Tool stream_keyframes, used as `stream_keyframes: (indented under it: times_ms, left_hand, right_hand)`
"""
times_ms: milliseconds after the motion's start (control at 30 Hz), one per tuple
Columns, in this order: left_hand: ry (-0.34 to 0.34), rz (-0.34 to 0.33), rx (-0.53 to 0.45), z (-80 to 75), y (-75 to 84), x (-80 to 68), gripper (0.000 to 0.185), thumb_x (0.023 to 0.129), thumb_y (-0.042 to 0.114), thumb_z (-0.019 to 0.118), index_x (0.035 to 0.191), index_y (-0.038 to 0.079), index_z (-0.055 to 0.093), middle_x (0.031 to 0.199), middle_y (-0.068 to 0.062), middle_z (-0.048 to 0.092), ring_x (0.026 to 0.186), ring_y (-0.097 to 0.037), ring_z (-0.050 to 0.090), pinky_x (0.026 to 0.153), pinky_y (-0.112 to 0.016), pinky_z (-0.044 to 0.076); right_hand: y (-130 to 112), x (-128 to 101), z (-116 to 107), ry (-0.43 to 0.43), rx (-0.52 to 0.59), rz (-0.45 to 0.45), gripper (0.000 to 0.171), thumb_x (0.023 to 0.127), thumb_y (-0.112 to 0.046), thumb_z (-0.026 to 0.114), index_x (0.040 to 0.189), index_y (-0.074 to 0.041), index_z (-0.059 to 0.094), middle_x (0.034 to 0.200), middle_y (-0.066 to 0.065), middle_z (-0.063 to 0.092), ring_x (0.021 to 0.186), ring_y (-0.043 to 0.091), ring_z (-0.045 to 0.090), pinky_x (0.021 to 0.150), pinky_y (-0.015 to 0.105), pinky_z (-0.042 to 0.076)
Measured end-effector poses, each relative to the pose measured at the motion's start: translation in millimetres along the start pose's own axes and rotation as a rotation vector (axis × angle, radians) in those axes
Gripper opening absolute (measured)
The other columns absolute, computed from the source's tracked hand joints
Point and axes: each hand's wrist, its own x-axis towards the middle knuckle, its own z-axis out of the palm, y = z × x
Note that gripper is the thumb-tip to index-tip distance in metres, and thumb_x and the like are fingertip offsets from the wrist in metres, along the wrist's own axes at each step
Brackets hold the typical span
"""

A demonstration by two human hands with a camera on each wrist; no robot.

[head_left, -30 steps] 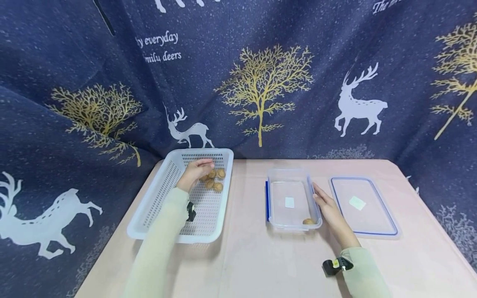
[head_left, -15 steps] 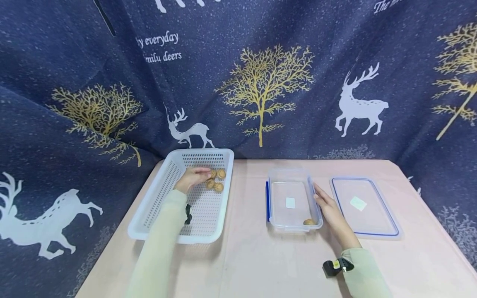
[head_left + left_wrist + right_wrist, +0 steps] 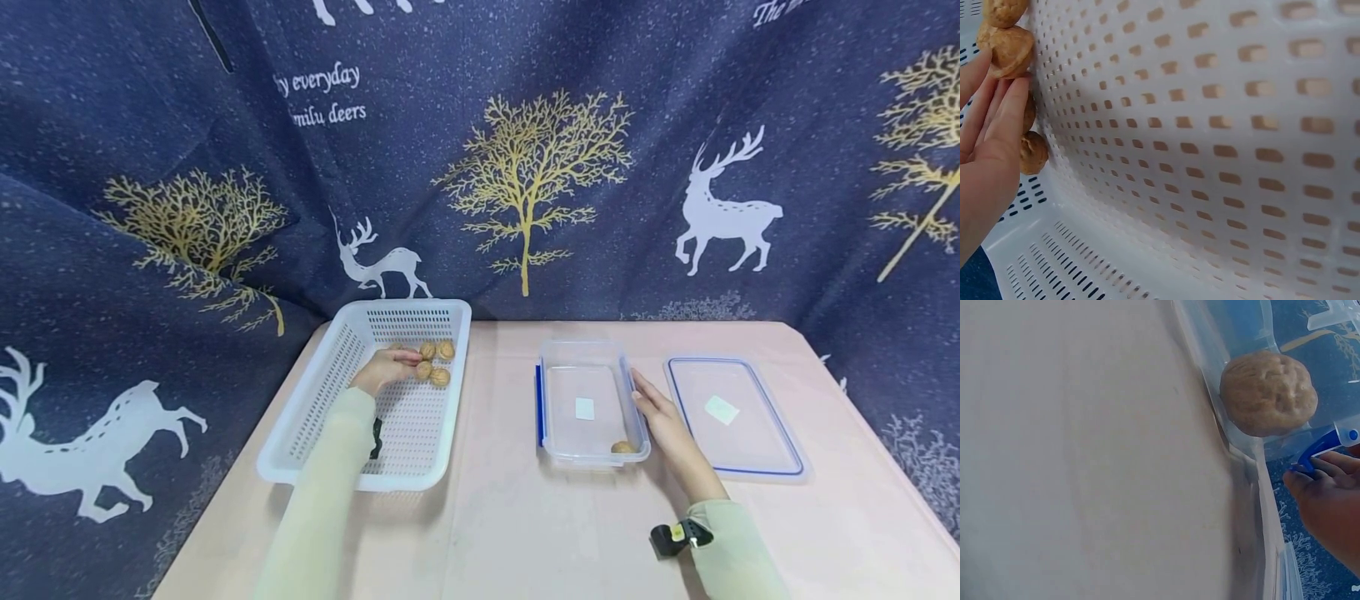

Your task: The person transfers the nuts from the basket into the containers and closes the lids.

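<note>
On pink table (image 3: 510, 517), deer-print curtain (image 3: 525, 167) behind

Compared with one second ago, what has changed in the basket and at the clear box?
The left hand has come down lower in the white basket, and its fingers now touch the walnuts. The right hand stays against the clear box, whose one walnut has not moved. The lid lies as before.
</note>
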Motion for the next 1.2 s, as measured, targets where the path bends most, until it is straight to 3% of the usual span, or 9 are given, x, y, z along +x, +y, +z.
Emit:
stream_keyframes:
  times_ms: [200, 400, 633, 700, 833, 933, 1067, 1200]
  left_hand:
    - [-0.016, 0.017, 0.015, 2.2, 0.3, -1.1, 0.044, 0.078, -0.003, 0.076, 0.119, -0.009, 0.061, 0.112, -0.019, 0.068, 0.093, -0.015, 0.066, 0.100, -0.034, 0.046]
    - [-0.010, 0.023, 0.070, 3.0, 2.6, -2.9, 0.041, 0.080, -0.003, 0.074, 0.119, -0.009, 0.062, 0.113, -0.020, 0.067, 0.096, -0.018, 0.065, 0.095, -0.031, 0.048]
    - [0.009, 0.041, 0.050, 2.2, 0.5, -1.6, 0.041, 0.077, -0.002, 0.076, 0.116, -0.009, 0.064, 0.108, -0.017, 0.068, 0.088, -0.013, 0.062, 0.091, -0.027, 0.049]
    - [0.016, 0.037, 0.041, 2.5, 0.6, -2.6, 0.042, 0.077, -0.001, 0.077, 0.116, -0.009, 0.063, 0.111, -0.018, 0.066, 0.092, -0.017, 0.062, 0.095, -0.030, 0.047]
    - [0.040, 0.008, 0.017, 2.4, 1.9, -3.5, 0.043, 0.078, 0.000, 0.076, 0.118, -0.007, 0.063, 0.123, -0.019, 0.060, 0.114, -0.028, 0.054, 0.107, -0.037, 0.038]
    - [0.077, -0.025, 0.003, 1.9, 2.7, -3.0, 0.043, 0.078, 0.003, 0.077, 0.119, -0.001, 0.065, 0.127, -0.014, 0.061, 0.122, -0.028, 0.050, 0.111, -0.038, 0.032]
    - [0.094, -0.043, 0.003, 1.3, 6.5, -2.5, 0.043, 0.080, 0.008, 0.077, 0.121, 0.005, 0.065, 0.122, -0.010, 0.065, 0.117, -0.027, 0.057, 0.106, -0.039, 0.040]
    - [0.061, -0.059, -0.014, 0.5, 13.0, -4.4, 0.045, 0.083, 0.010, 0.075, 0.126, 0.005, 0.062, 0.124, -0.013, 0.064, 0.116, -0.029, 0.059, 0.100, -0.040, 0.047]
  right_hand:
    - [-1.0, -0.7, 0.5, -0.007, 0.003, 0.015, 0.056, 0.105, -0.028, 0.034, 0.154, -0.012, 0.014, 0.160, 0.015, 0.006, 0.145, 0.039, 0.001, 0.116, 0.058, 0.002]
    - [0.4, 0.7, 0.3, -0.001, -0.009, 0.001, 0.055, 0.105, -0.025, 0.035, 0.154, -0.008, 0.014, 0.159, 0.017, 0.007, 0.145, 0.039, 0.002, 0.117, 0.056, 0.003]
    - [0.2, 0.4, 0.4, 0.000, -0.011, -0.003, 0.055, 0.105, -0.026, 0.035, 0.154, -0.008, 0.015, 0.159, 0.017, 0.007, 0.145, 0.039, 0.002, 0.117, 0.055, 0.003]
    - [-0.4, 0.3, 0.4, 0.003, -0.010, -0.003, 0.055, 0.105, -0.025, 0.035, 0.154, -0.008, 0.015, 0.159, 0.016, 0.008, 0.145, 0.038, 0.002, 0.117, 0.055, 0.003]
    - [-0.6, 0.6, 0.3, 0.000, -0.003, 0.000, 0.055, 0.105, -0.026, 0.035, 0.154, -0.007, 0.015, 0.159, 0.017, 0.008, 0.145, 0.039, 0.002, 0.117, 0.055, 0.003]
    - [0.4, 1.0, 0.4, 0.000, -0.002, -0.003, 0.055, 0.105, -0.026, 0.035, 0.153, -0.006, 0.015, 0.159, 0.018, 0.008, 0.145, 0.039, 0.002, 0.117, 0.055, 0.003]
    - [1.7, 1.6, 0.2, 0.003, -0.009, -0.008, 0.055, 0.105, -0.026, 0.034, 0.153, -0.006, 0.015, 0.159, 0.018, 0.008, 0.145, 0.039, 0.002, 0.117, 0.055, 0.003]
    - [2.3, 1.8, 0.5, 0.000, -0.003, -0.009, 0.056, 0.105, -0.027, 0.034, 0.153, -0.006, 0.015, 0.159, 0.018, 0.008, 0.145, 0.040, 0.002, 0.116, 0.056, 0.003]
